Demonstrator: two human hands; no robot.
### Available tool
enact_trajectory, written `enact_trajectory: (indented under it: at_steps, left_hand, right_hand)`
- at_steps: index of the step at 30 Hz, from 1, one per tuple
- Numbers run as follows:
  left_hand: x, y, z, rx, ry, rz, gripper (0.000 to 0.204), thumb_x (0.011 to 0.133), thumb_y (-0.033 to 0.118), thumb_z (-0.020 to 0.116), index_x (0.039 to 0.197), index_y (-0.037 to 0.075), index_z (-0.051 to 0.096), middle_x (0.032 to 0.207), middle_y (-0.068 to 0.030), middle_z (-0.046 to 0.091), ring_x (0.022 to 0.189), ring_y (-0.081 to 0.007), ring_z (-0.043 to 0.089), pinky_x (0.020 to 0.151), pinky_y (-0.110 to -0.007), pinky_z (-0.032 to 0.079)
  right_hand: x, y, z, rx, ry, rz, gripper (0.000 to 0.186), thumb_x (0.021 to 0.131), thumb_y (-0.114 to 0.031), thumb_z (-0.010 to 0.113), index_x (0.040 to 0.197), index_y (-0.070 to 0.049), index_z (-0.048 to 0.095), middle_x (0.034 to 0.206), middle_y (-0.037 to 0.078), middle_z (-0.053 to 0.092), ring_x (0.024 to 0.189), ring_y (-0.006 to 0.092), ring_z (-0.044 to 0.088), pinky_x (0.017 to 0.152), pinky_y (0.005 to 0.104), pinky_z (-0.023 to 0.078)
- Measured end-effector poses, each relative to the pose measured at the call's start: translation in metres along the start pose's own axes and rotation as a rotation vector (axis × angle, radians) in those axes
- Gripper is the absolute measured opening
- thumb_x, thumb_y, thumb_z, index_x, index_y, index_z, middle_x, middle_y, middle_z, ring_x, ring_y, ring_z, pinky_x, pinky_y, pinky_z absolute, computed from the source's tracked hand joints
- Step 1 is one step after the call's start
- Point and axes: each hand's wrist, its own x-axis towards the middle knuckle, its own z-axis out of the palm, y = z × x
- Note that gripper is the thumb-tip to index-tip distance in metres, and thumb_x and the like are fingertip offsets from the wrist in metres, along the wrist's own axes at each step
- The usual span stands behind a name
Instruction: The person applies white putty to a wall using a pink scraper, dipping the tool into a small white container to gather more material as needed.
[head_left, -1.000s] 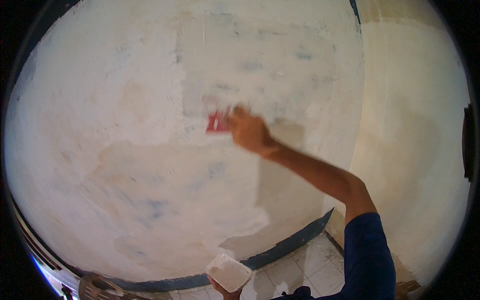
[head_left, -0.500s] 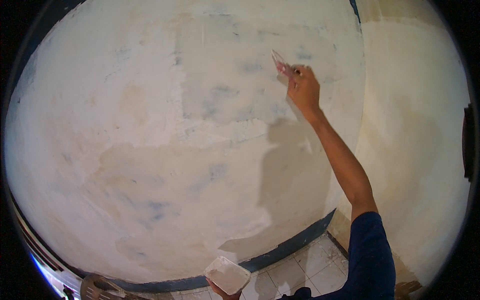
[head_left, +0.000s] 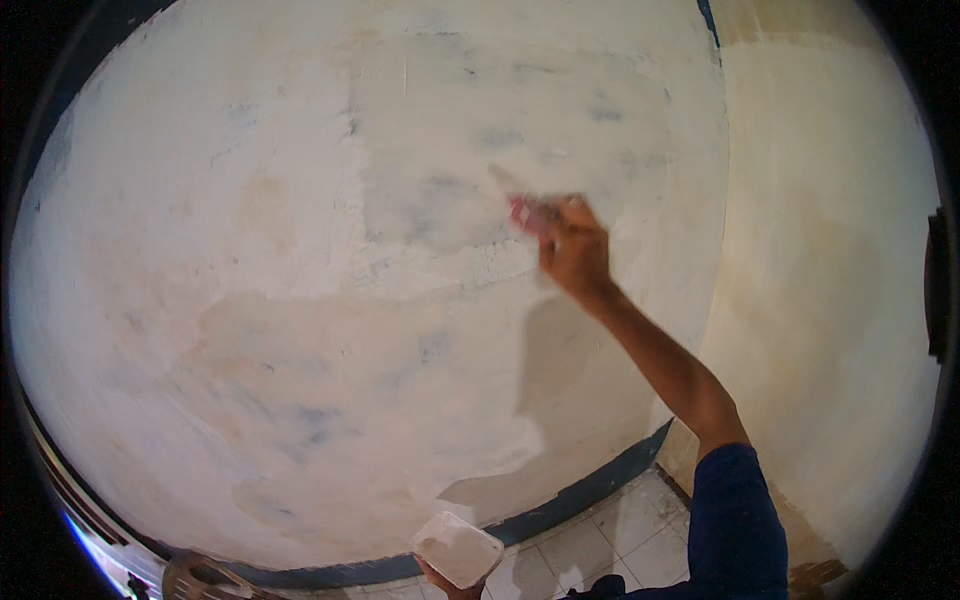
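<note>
My right hand is closed round a putty knife with a reddish handle, its blade pointing up and left at the wall. Motion blurs the tool, and I cannot tell whether the blade touches the surface. The wall is off-white, with a smoother, greyish patch and dark smudges around the blade. Low in the view, my left hand grips a white rectangular tub from below. Pale paste lies inside the tub. Most of my left hand is hidden under it.
A dark blue band runs along the wall's foot, above white floor tiles. On the right, a cream wall meets this one at a corner. A brown chair stands at the lower left. My arm's shadow falls on the wall.
My right hand has swept down and to the left across the wall with the putty knife. The tub in my left hand has hardly shifted.
</note>
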Motion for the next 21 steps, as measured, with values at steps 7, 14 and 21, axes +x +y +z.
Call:
enact_trajectory:
  at_steps: [7, 14, 21]
  left_hand:
    - [-0.004, -0.007, -0.014, -0.020, -0.114, 0.132, 0.055, 0.089, 0.053, 0.052, 0.127, 0.014, 0.055, 0.123, -0.0042, 0.061, 0.115, -0.0281, 0.056, 0.096, -0.054, 0.044]
    - [0.001, -0.006, -0.016, -0.098, 0.040, -0.019, 0.060, 0.088, 0.057, 0.050, 0.130, 0.014, 0.054, 0.127, -0.0037, 0.059, 0.116, -0.0285, 0.055, 0.097, -0.052, 0.044]
    - [0.007, -0.006, -0.040, -0.189, -0.190, -0.068, 0.064, 0.089, 0.061, 0.046, 0.134, 0.015, 0.050, 0.130, -0.0050, 0.057, 0.117, -0.0291, 0.054, 0.098, -0.052, 0.043]
  right_hand:
    - [-0.004, 0.003, 0.001, 0.161, -0.115, -0.089, 0.036, 0.069, 0.008, 0.063, 0.102, -0.005, 0.070, 0.092, 0.007, 0.063, 0.081, 0.0267, 0.060, 0.067, 0.0354, 0.051]
    - [0.055, 0.031, 0.025, -0.067, 0.159, -0.067, 0.041, 0.071, 0.004, 0.062, 0.111, -0.006, 0.067, 0.102, 0.008, 0.061, 0.098, 0.0282, 0.057, 0.072, 0.0354, 0.055]
    - [-0.022, -0.015, 0.047, -0.043, -0.112, -0.154, 0.045, 0.071, 0.003, 0.063, 0.116, -0.004, 0.063, 0.111, 0.009, 0.059, 0.106, 0.0278, 0.054, 0.071, 0.0338, 0.057]
